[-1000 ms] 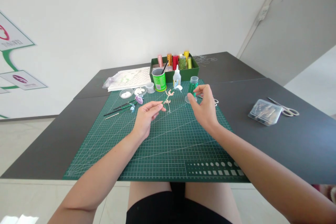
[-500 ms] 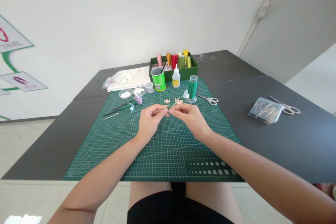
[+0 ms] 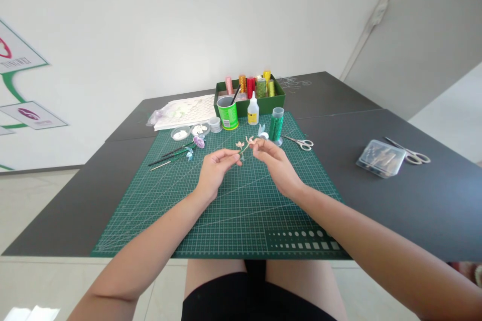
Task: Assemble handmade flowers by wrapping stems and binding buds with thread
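Observation:
Over the green cutting mat (image 3: 233,210), my left hand (image 3: 214,170) pinches the lower stem of a small pale pink flower sprig (image 3: 244,144). My right hand (image 3: 276,163) pinches the same sprig near its blossoms, fingers pressed together. Both hands hover just above the mat's middle. A green thread spool (image 3: 276,126) stands right behind my right hand.
At the mat's far edge stand a green cup (image 3: 228,113), a glue bottle (image 3: 253,110) and a green box of coloured spools (image 3: 249,93). Small scissors (image 3: 301,142) lie to the right. A purple flower with stems (image 3: 188,149) lies left. A plastic case (image 3: 380,159) and large scissors (image 3: 408,154) rest far right.
My right hand left the green spool and came to the sprig, then slid up the stem toward the blossoms. The left hand kept its grip almost still.

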Demonstrator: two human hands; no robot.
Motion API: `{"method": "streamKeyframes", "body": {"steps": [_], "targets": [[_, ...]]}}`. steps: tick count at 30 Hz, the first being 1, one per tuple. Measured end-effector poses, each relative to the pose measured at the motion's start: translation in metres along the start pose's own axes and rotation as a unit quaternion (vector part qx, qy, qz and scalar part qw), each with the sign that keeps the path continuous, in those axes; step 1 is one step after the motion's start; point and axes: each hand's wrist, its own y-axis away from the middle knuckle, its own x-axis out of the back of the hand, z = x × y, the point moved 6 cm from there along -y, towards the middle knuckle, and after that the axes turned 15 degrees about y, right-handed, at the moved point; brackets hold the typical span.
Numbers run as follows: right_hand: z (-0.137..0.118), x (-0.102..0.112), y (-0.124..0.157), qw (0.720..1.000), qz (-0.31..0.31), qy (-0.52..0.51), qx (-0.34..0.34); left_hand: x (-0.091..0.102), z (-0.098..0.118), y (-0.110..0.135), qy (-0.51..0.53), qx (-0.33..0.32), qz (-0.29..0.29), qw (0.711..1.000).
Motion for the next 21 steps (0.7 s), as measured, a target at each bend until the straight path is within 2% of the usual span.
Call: {"method": "streamKeyframes", "body": {"steps": [3,7,9,11,14,18,19,20,21], "targets": [[0.006,-0.003,-0.001,0.999,-0.033,-0.026,-0.001,0.000,-0.003,0.001,0.046,0.041,0.010,0.998],[0.011,-0.016,0.002,0.992,-0.122,0.008,-0.012,-0.003,-0.004,0.002,0.092,0.058,0.005,0.994],[0.011,-0.020,0.005,0.986,-0.144,0.078,-0.013,-0.003,-0.003,0.002,0.105,0.056,0.008,0.993],[0.007,-0.021,0.008,0.972,-0.133,0.194,0.005,-0.001,-0.002,0.002,0.115,0.052,0.014,0.992],[-0.001,-0.025,0.015,0.914,-0.123,0.384,0.049,0.000,-0.002,0.000,0.126,0.050,0.018,0.991],[-0.008,-0.035,0.024,0.794,-0.150,0.576,0.123,0.006,-0.003,-0.002,0.089,0.040,0.035,0.995],[-0.011,-0.036,0.026,0.775,-0.154,0.595,0.149,0.008,-0.003,-0.003,0.067,0.033,0.042,0.996],[-0.014,-0.036,0.028,0.767,-0.155,0.597,0.176,0.010,-0.003,-0.004,0.041,0.024,0.045,0.998],[-0.020,-0.035,0.030,0.773,-0.151,0.583,0.200,0.011,-0.002,-0.005,0.013,0.014,0.043,0.999]]}}
